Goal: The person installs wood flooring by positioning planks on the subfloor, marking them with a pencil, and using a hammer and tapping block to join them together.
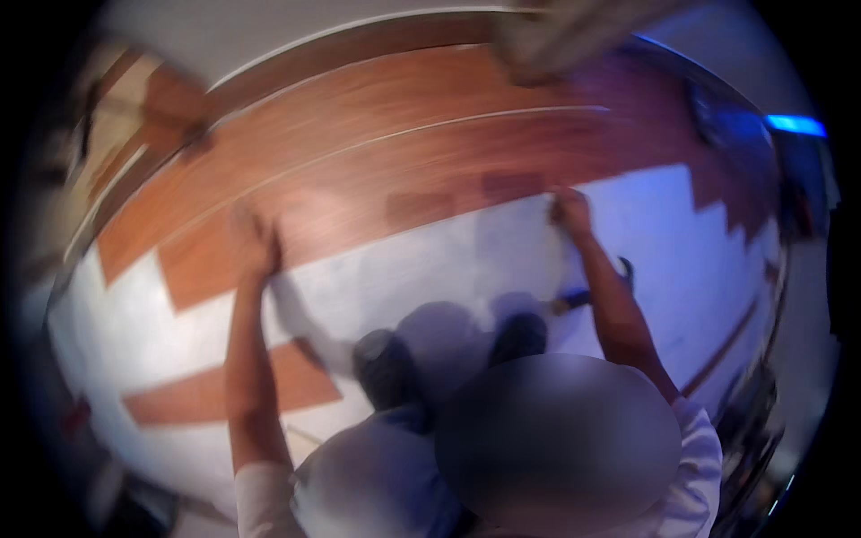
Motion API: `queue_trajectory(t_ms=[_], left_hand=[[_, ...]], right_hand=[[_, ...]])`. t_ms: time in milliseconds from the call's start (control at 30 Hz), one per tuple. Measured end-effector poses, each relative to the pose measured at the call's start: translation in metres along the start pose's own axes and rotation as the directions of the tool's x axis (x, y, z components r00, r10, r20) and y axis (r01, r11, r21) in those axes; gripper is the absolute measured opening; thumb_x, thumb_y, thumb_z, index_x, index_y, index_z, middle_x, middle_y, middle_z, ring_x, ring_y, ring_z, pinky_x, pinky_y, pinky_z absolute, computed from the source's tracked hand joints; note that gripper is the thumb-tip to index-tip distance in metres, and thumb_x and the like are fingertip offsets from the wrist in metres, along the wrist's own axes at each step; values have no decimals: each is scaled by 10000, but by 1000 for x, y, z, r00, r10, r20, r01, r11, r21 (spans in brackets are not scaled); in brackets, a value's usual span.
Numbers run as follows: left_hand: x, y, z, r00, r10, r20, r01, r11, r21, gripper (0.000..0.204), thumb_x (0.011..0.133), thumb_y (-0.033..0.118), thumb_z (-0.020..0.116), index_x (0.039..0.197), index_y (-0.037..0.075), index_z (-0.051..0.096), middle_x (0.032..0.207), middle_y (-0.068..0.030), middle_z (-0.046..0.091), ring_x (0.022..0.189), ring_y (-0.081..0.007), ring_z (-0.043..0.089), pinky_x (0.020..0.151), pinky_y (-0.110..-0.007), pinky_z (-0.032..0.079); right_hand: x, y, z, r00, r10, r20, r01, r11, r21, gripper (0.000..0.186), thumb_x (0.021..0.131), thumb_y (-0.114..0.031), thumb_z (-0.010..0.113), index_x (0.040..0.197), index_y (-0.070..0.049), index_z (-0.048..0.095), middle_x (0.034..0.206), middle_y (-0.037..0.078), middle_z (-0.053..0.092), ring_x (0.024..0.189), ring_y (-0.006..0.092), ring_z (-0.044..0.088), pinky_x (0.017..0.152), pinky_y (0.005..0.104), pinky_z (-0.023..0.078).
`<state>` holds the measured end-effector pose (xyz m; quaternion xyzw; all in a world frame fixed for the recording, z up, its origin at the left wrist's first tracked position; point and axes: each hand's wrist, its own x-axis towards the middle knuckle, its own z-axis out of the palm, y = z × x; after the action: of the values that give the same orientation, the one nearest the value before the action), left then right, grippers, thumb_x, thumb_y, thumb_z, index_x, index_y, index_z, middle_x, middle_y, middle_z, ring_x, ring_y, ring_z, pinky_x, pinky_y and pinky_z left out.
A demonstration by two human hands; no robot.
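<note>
My left hand [258, 244] is over the left part of the reddish-brown wood floor planks [359, 152]. It is blurred, but its fingers look stretched out, and I cannot tell whether it touches the wood. Farther right, my right hand [571, 213] is at the planks' near edge, where the wood meets the pale underlay [413, 269]. Its fingers are curled; whatever they hold is too blurred to make out. Partly hidden by my right forearm, a dark tool [574, 300] with a yellowish end and a curved part lies on the underlay.
A loose reddish-brown plank [229, 390] lies on the underlay by my left forearm. The laid planks end in stepped edges at both sides. A beige blurred object [547, 40] stands at the far side. Wood pieces [166, 103] are at the far left. A thin strip [722, 350] lies at the right.
</note>
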<state>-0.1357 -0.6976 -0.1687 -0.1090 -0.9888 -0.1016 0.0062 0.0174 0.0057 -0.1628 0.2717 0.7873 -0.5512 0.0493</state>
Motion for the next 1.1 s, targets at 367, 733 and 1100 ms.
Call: queue_trajectory(t_ms=[367,733,1100], left_hand=[[-3,145,-56,771,587,245,-550,809,-207,948,867,325,738,1564,-79,239,1657,-282,190,1527,-479,182,1259,-537,161],[44,172,-46,285,941,184,-945,308,-114,641,896,157,662,1430,-81,400,1462,-298,482,1354,-457,495,1143,-617,387],[35,211,-67,76,943,324,-987,118,-112,513,920,129,536,1388,-69,464,1428,-272,529,1309,-453,535,1145,-623,393]], right_hand=[[-149,-73,10,998,28,-61,-60,782,-620,342,962,-388,634,846,-67,650,778,166,665,759,400,653,701,503,519],[-196,22,-48,530,80,-844,-580,761,-292,374,886,-337,760,972,-35,558,890,165,638,813,366,646,765,467,515],[-142,-27,-28,695,106,-712,-200,979,-50,224,962,-224,627,1067,-26,629,913,187,680,852,383,672,790,449,525]])
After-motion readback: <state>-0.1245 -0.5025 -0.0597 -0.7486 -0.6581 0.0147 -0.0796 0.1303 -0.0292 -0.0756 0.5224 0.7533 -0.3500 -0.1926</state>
